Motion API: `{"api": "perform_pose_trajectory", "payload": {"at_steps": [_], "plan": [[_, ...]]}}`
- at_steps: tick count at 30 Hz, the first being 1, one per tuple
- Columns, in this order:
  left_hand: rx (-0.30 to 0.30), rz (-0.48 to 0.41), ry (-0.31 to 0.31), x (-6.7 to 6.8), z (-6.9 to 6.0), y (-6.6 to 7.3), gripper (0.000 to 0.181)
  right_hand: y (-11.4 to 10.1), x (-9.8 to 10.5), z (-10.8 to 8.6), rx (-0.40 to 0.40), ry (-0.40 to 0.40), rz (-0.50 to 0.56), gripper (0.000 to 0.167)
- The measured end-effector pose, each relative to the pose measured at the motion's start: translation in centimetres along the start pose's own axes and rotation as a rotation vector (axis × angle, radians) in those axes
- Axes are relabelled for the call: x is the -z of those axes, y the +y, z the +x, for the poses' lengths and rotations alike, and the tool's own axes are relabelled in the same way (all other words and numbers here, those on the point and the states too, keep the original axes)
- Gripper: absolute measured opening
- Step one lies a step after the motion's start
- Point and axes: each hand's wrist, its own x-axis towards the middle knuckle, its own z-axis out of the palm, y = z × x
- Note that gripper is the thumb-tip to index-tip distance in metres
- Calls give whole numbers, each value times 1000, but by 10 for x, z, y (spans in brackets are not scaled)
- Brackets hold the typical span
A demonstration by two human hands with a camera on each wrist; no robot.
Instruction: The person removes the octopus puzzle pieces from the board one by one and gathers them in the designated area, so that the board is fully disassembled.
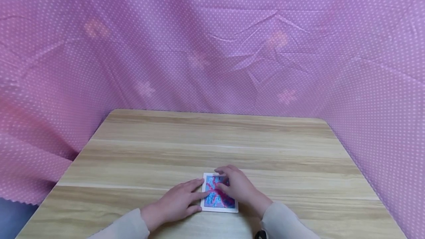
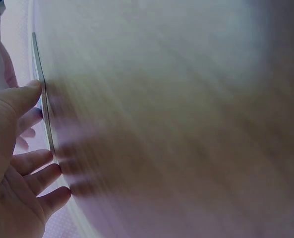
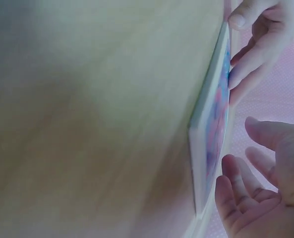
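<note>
On the table (image 1: 232,135), left hand (image 1: 177,201) wide-fingered against picture panel (image 1: 217,201); right hand (image 1: 239,185) loose-fingered above it.

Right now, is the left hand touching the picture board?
Touching. In the left wrist view, the left hand has its thumb tip against the edge of the picture board, with no gap.

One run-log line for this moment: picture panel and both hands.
picture panel: on table | left hand: touches panel's left edge | right hand: over panel's far right corner
</note>
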Motion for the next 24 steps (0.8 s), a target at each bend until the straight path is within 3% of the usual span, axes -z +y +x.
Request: {"api": "perform_pose_trajectory", "payload": {"at_steps": [14, 19, 24], "plan": [[-25, 19, 19, -3, 0, -3, 45, -12, -11, 21, -33, -63, 52, 37], [-16, 10, 6, -4, 0, -4, 45, -13, -13, 23, -22, -64, 30, 29], [-27, 19, 21, -4, 0, -4, 45, -14, -12, 26, -68, -90, 10, 25]]}}
